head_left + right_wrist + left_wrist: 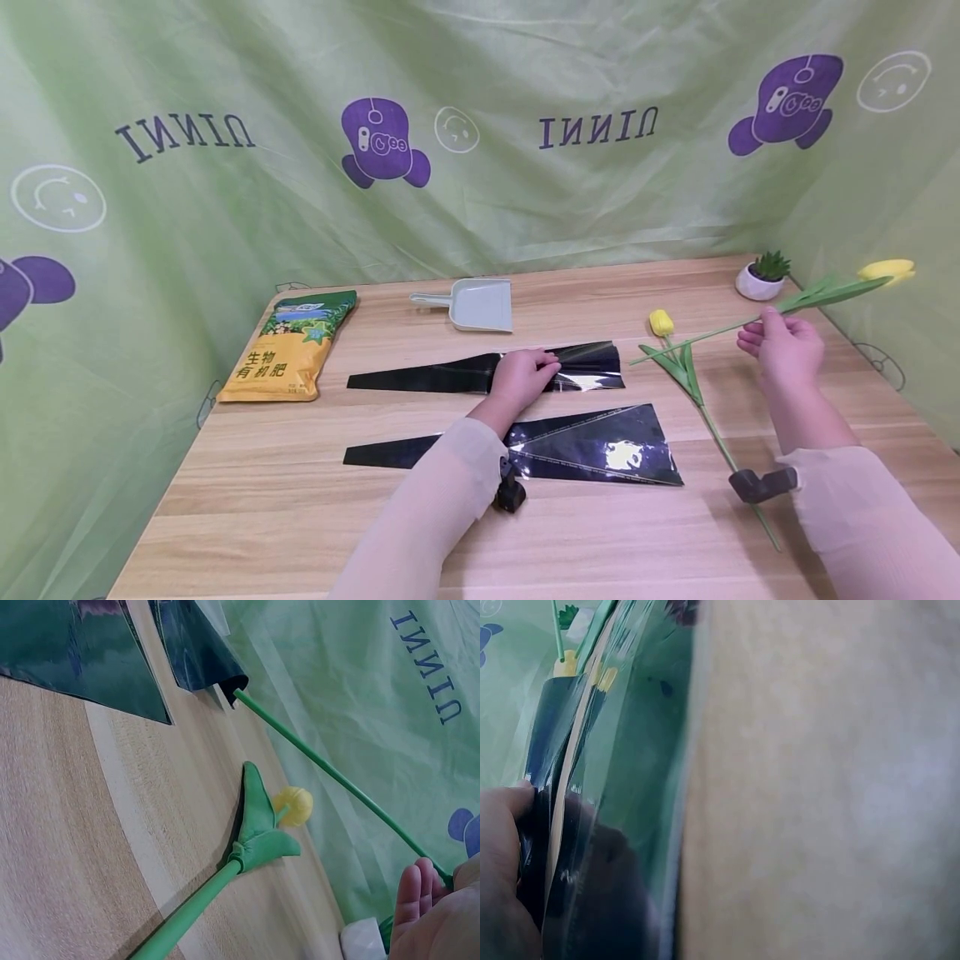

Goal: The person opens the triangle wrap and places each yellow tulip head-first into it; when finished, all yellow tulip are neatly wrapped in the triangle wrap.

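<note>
Yellow tulip, one: pinched in right hand, near right edge of table.
Stem pointed leftward at farther black sleeve, contact uncertain; sleeve pinched by left hand.

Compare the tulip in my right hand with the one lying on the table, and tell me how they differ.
The held tulip is gripped by the right hand; the lying tulip rests on the table, ungripped. In the head view, the held tulip's bloom points right, while the lying tulip's points toward the back. Both have a yellow bloom, green stem and green leaves.
</note>
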`<state>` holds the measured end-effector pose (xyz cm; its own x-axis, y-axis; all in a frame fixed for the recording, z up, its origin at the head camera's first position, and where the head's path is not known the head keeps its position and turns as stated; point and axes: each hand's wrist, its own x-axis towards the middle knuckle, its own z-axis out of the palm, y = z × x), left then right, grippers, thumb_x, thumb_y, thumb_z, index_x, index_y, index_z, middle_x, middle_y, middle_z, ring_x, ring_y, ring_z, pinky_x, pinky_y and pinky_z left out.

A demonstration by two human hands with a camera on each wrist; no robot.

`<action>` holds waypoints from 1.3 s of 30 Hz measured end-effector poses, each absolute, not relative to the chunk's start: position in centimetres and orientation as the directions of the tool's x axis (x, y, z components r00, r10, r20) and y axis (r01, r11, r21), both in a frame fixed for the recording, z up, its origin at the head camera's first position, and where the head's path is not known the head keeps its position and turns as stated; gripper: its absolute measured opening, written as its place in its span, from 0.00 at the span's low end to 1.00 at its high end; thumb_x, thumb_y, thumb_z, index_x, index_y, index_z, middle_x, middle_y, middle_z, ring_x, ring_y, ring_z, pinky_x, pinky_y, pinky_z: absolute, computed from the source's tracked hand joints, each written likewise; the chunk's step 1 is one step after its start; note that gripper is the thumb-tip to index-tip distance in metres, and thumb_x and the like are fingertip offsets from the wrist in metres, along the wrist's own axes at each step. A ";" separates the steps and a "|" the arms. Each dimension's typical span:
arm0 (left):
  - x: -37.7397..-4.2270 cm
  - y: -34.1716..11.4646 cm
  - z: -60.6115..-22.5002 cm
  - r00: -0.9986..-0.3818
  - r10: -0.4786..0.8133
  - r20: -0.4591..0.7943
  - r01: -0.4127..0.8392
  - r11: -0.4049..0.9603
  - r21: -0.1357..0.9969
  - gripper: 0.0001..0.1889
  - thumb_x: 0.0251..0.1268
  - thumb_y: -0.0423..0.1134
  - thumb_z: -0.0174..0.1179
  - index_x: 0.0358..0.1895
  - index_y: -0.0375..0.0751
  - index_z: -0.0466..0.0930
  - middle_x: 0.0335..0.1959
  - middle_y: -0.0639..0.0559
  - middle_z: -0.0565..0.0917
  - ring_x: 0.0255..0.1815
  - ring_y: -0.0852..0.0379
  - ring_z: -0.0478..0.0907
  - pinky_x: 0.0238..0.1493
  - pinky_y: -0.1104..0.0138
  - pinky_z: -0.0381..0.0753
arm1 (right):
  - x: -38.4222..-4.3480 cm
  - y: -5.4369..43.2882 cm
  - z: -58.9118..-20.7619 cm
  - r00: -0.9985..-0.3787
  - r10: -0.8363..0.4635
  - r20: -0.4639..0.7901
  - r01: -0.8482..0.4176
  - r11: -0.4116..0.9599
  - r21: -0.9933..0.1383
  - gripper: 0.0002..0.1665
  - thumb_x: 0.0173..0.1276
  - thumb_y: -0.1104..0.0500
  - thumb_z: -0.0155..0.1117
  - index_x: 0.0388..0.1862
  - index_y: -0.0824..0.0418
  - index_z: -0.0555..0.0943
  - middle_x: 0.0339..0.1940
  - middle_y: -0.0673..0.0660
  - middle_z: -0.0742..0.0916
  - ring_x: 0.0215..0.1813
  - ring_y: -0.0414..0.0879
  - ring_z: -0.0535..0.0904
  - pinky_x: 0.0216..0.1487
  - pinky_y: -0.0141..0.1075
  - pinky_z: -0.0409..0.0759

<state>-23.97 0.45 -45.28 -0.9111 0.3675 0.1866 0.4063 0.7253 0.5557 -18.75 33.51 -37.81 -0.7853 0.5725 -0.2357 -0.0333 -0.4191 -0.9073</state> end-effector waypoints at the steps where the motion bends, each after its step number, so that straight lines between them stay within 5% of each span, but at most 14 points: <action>1: -23.9 0.4 -45.3 -0.911 0.367 0.188 0.406 0.724 0.558 0.12 0.69 0.47 0.60 0.49 0.50 0.88 0.51 0.55 0.87 0.59 0.57 0.82 0.62 0.63 0.78 | -18.8 33.5 -37.8 -0.784 0.573 -0.237 -0.033 -0.421 -0.907 0.08 0.75 0.59 0.53 0.39 0.61 0.66 0.15 0.51 0.84 0.18 0.39 0.83 0.23 0.28 0.84; 39: -23.6 0.5 -45.2 -0.907 0.370 0.201 0.416 0.712 0.565 0.13 0.69 0.47 0.60 0.51 0.51 0.87 0.52 0.57 0.87 0.62 0.59 0.79 0.64 0.64 0.77 | -19.5 31.7 -38.1 -0.711 0.640 -0.290 -0.068 -0.473 -0.878 0.06 0.76 0.59 0.52 0.43 0.61 0.66 0.16 0.52 0.84 0.19 0.39 0.83 0.25 0.28 0.84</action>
<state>-23.55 0.54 -45.21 -0.9069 0.3702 0.2011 0.4161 0.7124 0.5651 -19.52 31.74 -38.14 -0.7113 0.6403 -0.2899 -0.0680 -0.4732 -0.8783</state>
